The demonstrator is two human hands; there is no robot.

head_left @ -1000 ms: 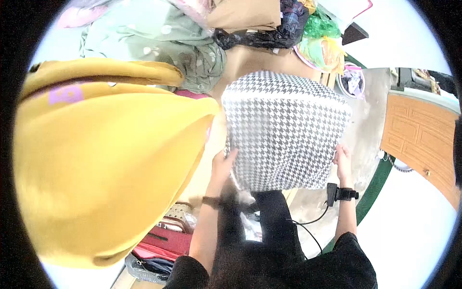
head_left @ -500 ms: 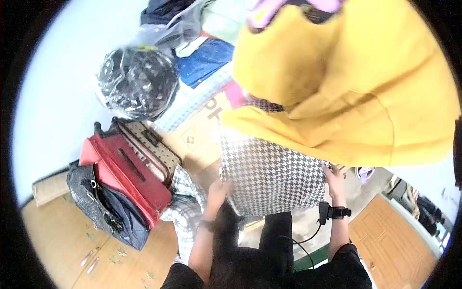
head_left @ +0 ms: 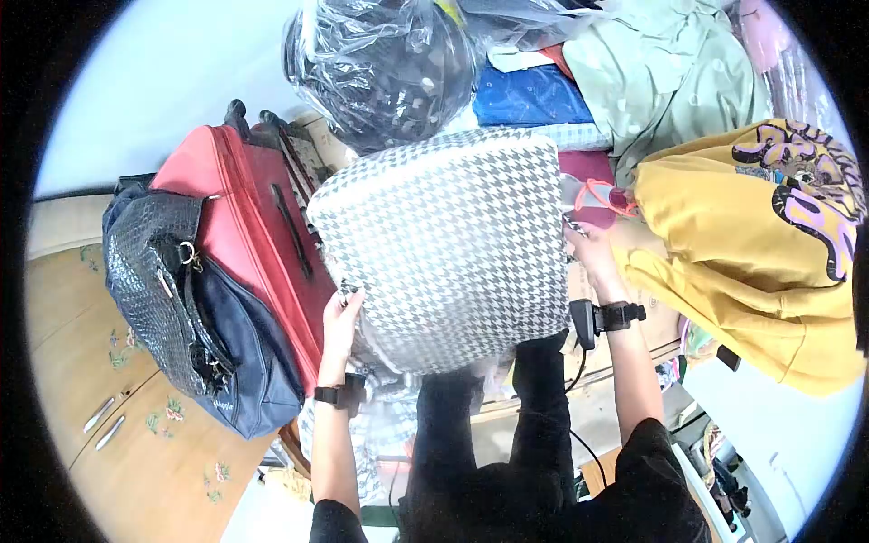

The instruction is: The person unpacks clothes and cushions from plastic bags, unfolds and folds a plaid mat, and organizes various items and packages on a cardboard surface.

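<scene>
Fingers pinching its opposite edges, the left hand [head_left: 340,323] and right hand [head_left: 592,253] are carrying the houndstooth bundle [head_left: 453,253] past the yellow garment [head_left: 715,217] to near the red suitcase [head_left: 249,213], so the move is apparently continuing.

The checked bundle [head_left: 453,258] I hold looks smooth and a bit shiny; I can't tell if it's cloth or plastic. Near me I see a soft, dull yellow cloth top [head_left: 715,271], a black bag [head_left: 163,253] with shiny, bumpy skin, crinkly see-through plastic [head_left: 380,72], and brown doors [head_left: 127,380] like smooth wood.
</scene>
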